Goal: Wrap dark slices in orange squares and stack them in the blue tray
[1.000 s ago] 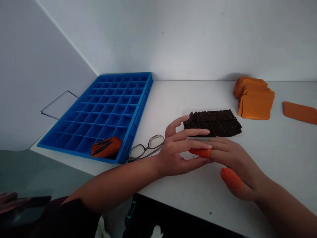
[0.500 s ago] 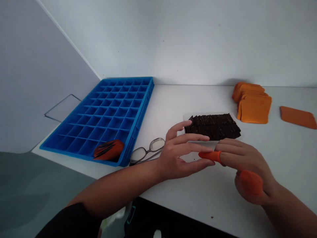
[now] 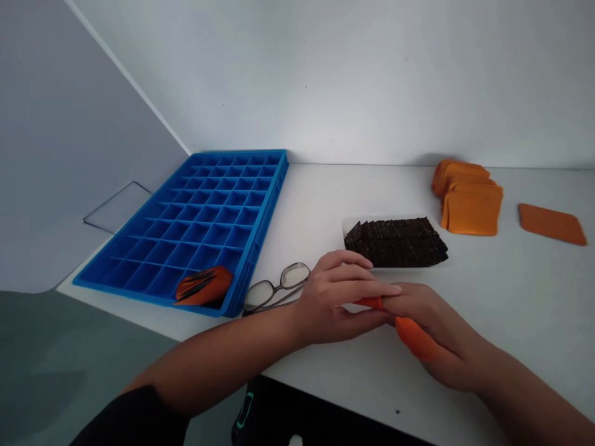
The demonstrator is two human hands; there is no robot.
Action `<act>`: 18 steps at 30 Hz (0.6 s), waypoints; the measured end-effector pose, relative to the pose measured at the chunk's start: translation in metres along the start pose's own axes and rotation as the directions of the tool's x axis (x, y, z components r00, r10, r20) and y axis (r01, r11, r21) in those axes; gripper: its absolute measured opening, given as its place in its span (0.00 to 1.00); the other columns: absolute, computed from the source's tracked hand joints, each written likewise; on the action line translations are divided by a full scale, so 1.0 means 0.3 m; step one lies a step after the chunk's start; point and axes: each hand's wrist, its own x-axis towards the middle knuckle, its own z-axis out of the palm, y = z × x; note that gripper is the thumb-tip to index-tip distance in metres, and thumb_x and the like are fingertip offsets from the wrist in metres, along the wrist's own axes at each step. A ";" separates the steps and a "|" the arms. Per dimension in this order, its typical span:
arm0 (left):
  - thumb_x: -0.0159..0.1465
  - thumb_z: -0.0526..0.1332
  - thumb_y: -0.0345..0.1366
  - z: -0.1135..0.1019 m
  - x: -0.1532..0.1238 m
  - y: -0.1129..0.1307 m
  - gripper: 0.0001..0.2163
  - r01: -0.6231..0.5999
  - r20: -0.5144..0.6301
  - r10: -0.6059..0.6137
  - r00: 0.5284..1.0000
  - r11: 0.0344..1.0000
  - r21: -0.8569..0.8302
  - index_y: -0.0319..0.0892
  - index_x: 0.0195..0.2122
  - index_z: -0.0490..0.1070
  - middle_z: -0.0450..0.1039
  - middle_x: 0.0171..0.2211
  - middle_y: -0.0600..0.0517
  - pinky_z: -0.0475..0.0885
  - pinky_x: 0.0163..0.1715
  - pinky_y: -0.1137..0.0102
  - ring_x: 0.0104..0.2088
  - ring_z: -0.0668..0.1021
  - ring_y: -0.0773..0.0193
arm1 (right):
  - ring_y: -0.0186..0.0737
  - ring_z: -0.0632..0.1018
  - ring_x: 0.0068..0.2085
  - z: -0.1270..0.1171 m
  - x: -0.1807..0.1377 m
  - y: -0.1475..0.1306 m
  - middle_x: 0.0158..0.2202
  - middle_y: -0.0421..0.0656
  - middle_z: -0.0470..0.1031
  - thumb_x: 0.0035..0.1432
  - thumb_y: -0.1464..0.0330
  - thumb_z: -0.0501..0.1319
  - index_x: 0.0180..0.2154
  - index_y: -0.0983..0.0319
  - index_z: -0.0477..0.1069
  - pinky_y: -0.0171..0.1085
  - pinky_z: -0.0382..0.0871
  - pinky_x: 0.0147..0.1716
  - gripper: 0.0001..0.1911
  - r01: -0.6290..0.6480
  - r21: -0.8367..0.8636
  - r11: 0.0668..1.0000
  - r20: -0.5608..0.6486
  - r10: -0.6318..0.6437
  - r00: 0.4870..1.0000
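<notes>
My left hand is closed around the tip of the right index finger, over an orange finger cot worn there. My right hand reaches in from the right with its fingers stretched, partly hidden behind the left one. A second orange finger cot covers its thumb, which stays apart from the index finger. Just beyond both hands lies a white tray with thin dark brown pieces packed in rows.
Eyeglasses lie beside my left wrist. A blue compartment tray stands at the left, with an orange pouch holding dark pieces in its near corner. Orange pouches are stacked at the back right; one flat orange pouch lies farther right.
My right hand has moved left, and its index finger and thumb are now closer to my left hand. The left fingers have closed further over the cot on the index finger.
</notes>
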 end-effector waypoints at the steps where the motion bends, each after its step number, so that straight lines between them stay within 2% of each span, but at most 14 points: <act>1: 0.64 0.72 0.43 -0.002 0.001 0.001 0.15 -0.008 0.002 0.008 1.000 1.000 0.004 0.42 0.48 0.81 0.83 0.36 0.51 0.80 0.52 0.67 0.46 0.81 0.64 | 0.34 0.67 0.25 0.001 -0.002 0.002 0.24 0.41 0.70 0.77 0.52 0.45 0.29 0.61 0.71 0.35 0.59 0.23 0.31 0.001 0.000 1.000 0.016 -0.001 1.000; 4: 0.64 0.72 0.42 -0.007 0.010 0.006 0.14 -0.025 0.008 0.025 1.000 0.999 0.023 0.42 0.48 0.81 0.84 0.36 0.52 0.81 0.51 0.68 0.44 0.81 0.65 | 0.34 0.68 0.26 -0.010 -0.006 0.009 0.26 0.41 0.71 0.77 0.51 0.44 0.31 0.62 0.72 0.35 0.60 0.25 0.31 0.016 -0.001 1.000 0.038 -0.016 0.999; 9: 0.62 0.74 0.42 -0.008 0.023 0.011 0.16 -0.037 -0.015 0.037 0.999 0.998 0.051 0.43 0.48 0.80 0.84 0.36 0.53 0.82 0.50 0.67 0.41 0.82 0.66 | 0.33 0.67 0.26 -0.036 -0.003 0.008 0.25 0.41 0.68 0.77 0.49 0.42 0.29 0.62 0.67 0.35 0.59 0.26 0.32 0.015 -0.016 1.000 0.055 -0.014 0.998; 12: 0.60 0.75 0.41 -0.006 0.025 0.013 0.16 -0.025 -0.026 0.026 0.999 0.998 0.049 0.42 0.47 0.80 0.84 0.35 0.53 0.82 0.49 0.68 0.39 0.82 0.67 | 0.34 0.70 0.28 -0.043 -0.001 0.004 0.28 0.42 0.71 0.77 0.48 0.41 0.33 0.62 0.69 0.36 0.62 0.27 0.32 0.007 -0.018 1.000 0.089 -0.005 0.996; 18: 0.56 0.78 0.39 0.000 0.027 0.017 0.16 0.012 -0.060 -0.011 0.998 1.000 0.021 0.40 0.43 0.80 0.85 0.34 0.54 0.81 0.49 0.68 0.38 0.83 0.68 | 0.33 0.73 0.30 -0.045 0.001 0.006 0.32 0.40 0.76 0.78 0.52 0.44 0.39 0.61 0.71 0.34 0.64 0.28 0.26 0.066 -0.009 0.998 0.022 -0.066 0.998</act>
